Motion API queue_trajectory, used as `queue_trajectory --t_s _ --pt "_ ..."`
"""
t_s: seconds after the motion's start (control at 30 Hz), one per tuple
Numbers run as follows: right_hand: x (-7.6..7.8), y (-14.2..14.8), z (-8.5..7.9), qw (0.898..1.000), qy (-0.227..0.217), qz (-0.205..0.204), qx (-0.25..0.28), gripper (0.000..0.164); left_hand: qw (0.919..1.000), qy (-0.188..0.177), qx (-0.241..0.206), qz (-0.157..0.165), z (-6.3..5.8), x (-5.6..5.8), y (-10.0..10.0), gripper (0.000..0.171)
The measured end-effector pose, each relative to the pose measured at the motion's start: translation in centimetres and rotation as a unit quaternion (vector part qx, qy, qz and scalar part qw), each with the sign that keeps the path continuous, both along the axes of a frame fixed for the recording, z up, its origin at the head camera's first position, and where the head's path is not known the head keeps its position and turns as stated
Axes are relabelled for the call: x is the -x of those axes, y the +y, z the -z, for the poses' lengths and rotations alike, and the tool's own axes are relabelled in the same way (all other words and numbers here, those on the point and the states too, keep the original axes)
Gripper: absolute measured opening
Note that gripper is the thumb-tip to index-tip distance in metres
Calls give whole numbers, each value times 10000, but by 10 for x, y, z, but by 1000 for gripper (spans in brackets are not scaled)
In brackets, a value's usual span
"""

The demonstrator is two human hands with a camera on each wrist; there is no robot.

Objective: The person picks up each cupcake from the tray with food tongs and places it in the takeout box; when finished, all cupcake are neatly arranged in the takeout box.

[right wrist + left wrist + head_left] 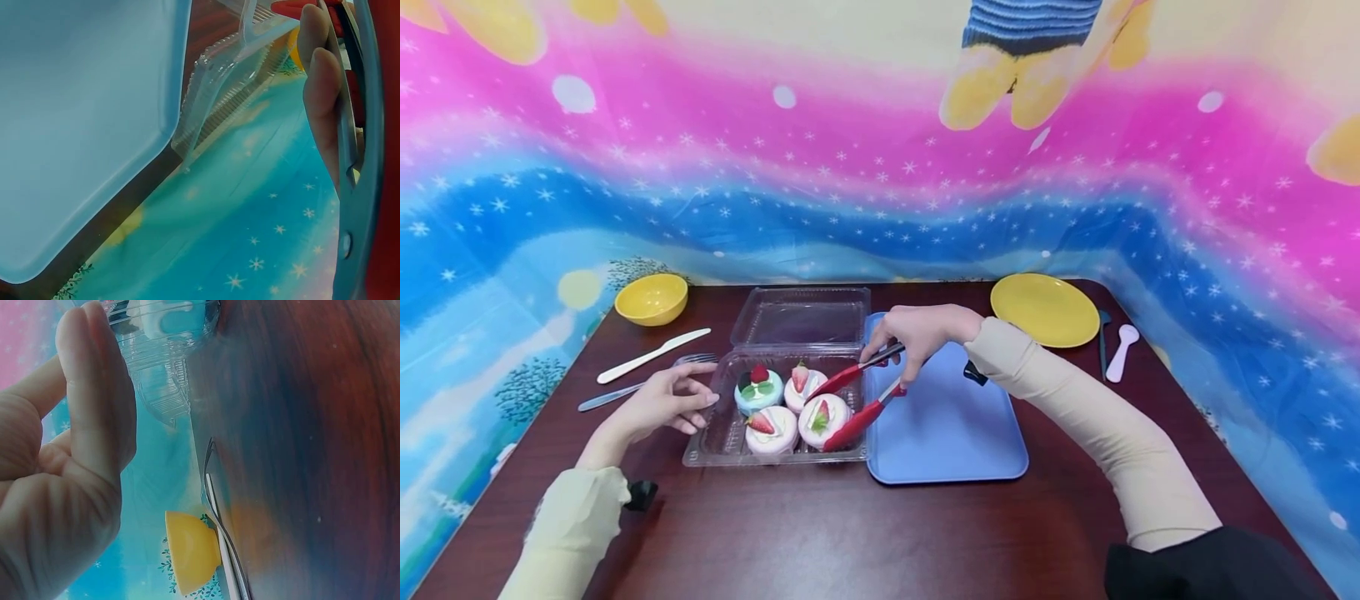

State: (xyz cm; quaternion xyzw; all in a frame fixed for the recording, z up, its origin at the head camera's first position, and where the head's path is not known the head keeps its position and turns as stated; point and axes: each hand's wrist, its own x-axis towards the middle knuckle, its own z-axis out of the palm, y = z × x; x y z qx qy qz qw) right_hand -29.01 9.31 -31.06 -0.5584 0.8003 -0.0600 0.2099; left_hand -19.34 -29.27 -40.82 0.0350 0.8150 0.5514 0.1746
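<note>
My right hand [917,333] grips a pair of red-tipped metal tongs [859,423], whose spread tips stand on either side of the front right cupcake [825,421]. That pink cupcake carries a strawberry piece and a green leaf. In the right wrist view the tongs' metal arm [370,150] runs along the fingers. A hinged clear plastic box [715,425] holds several cupcakes, among them a mint-green one [757,392] with a red berry. My left hand [658,404] has its loosely bent fingertips at the box's left rim.
A blue tray [947,433] lies right of the box, under the right hand. Left are a yellow bowl [652,300], a white knife [651,357] and a fork [613,397]. At the back right lie a yellow plate [1045,308], a white spoon [1122,354] and a dark utensil [1103,343].
</note>
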Motion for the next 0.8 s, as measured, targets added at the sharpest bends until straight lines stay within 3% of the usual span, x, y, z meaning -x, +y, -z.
queue_trajectory --t_s 0.4,0.8 --pt "5 -13 -8 9991 105 -142 -380 61 10000 -43 -32 -40 1 1 0 71" --pt "6 -28 -17 9970 31 -4 -771 59 10000 -58 -56 -35 1 1 0 71"
